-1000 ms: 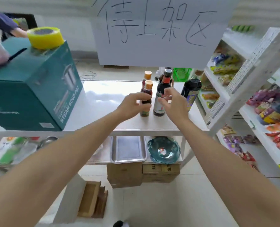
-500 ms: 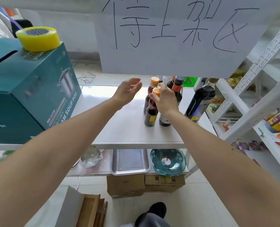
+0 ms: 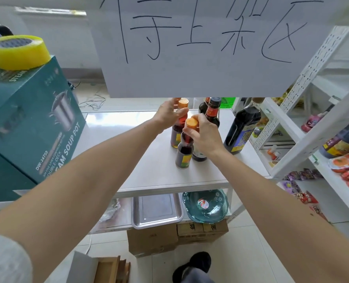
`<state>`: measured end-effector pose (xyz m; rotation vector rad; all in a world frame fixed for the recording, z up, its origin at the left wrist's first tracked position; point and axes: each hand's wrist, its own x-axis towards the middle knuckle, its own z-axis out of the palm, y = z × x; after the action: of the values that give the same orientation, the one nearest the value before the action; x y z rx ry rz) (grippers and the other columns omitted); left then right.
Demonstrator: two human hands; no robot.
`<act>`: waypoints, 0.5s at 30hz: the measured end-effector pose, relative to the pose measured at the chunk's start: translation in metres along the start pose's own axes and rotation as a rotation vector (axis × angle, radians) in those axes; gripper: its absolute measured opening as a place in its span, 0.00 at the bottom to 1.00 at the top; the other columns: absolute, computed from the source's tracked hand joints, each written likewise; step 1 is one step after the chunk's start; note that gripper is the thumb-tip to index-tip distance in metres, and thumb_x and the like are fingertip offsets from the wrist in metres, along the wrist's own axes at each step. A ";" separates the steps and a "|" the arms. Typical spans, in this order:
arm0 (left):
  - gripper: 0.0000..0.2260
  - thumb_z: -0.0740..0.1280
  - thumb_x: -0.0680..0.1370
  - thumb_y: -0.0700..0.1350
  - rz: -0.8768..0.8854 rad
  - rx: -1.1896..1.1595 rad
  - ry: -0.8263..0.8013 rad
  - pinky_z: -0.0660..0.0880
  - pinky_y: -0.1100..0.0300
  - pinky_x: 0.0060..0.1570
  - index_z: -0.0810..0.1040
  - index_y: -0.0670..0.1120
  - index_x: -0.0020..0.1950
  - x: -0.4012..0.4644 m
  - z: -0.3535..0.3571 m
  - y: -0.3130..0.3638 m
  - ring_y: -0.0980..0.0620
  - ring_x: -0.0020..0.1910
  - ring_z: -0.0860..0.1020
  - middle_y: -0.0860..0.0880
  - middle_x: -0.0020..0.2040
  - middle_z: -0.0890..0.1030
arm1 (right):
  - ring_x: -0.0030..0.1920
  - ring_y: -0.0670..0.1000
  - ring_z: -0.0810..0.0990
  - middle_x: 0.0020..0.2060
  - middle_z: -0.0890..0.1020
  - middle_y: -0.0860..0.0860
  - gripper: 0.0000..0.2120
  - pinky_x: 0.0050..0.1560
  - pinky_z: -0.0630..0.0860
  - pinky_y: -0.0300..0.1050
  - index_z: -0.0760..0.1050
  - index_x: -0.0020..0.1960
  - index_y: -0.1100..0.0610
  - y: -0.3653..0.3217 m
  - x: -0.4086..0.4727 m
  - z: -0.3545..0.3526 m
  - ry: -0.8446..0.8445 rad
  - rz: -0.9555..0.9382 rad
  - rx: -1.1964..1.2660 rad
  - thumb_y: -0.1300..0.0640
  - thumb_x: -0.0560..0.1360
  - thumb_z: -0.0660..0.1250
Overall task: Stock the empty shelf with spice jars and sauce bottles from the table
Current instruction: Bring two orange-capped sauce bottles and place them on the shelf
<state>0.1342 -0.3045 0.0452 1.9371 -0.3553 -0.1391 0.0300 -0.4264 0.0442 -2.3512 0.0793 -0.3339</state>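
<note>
Setting: A person stood at a white table (image 3: pixel 149 176), both bare arms reaching forward, with a large hand-lettered paper sign (image 3: pixel 210 48) hanging across the top of the view.
Shelf: White shelving (image 3: pixel 304 144) stood to the right of the table, some tiers holding packets.
Box: A teal soup-pot box (image 3: pixel 31 123) sat on the table's left, a yellow tape roll (image 3: pixel 16 52) on top.
Bottles: Five sauce bottles clustered near the table's far right; the largest dark bottle (image 3: pixel 241 131) stood apart by the shelf.
Right hand: The right hand (image 3: pixel 205 135) gripped the neck of the near orange-capped bottle (image 3: pixel 185 148), fingers curled just under the cap.
Left hand: The left hand (image 3: pixel 169 115) curled around the neck of the far orange-capped bottle (image 3: pixel 178 127); whether it fully clasped it could not be told.
Handling: Likely glass, rigid, breakable, fairly heavy with liquid and smooth. A neck hold looked workable, though a hold round the labelled body seemed safer.
</note>
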 end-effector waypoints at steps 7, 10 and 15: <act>0.14 0.68 0.78 0.46 0.050 0.164 0.103 0.76 0.49 0.58 0.77 0.44 0.62 0.002 0.012 0.005 0.44 0.57 0.77 0.42 0.57 0.79 | 0.48 0.53 0.80 0.46 0.82 0.51 0.14 0.52 0.78 0.52 0.76 0.55 0.55 0.004 -0.008 -0.006 -0.015 -0.031 -0.042 0.49 0.74 0.71; 0.14 0.67 0.79 0.44 0.069 0.192 0.099 0.72 0.56 0.54 0.74 0.43 0.64 -0.004 0.010 0.006 0.46 0.57 0.75 0.42 0.58 0.78 | 0.48 0.52 0.80 0.46 0.81 0.51 0.15 0.52 0.78 0.51 0.76 0.55 0.56 0.003 -0.009 -0.007 -0.031 -0.046 -0.060 0.48 0.74 0.71; 0.14 0.66 0.80 0.44 0.079 0.217 0.108 0.72 0.56 0.52 0.73 0.43 0.65 -0.019 -0.005 -0.001 0.45 0.56 0.76 0.41 0.57 0.78 | 0.48 0.53 0.80 0.46 0.82 0.52 0.18 0.51 0.77 0.50 0.73 0.57 0.57 0.002 -0.012 -0.010 -0.083 -0.009 -0.060 0.51 0.72 0.73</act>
<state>0.1177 -0.2943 0.0448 2.1305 -0.3875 0.0584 0.0163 -0.4323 0.0472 -2.4224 0.0393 -0.2413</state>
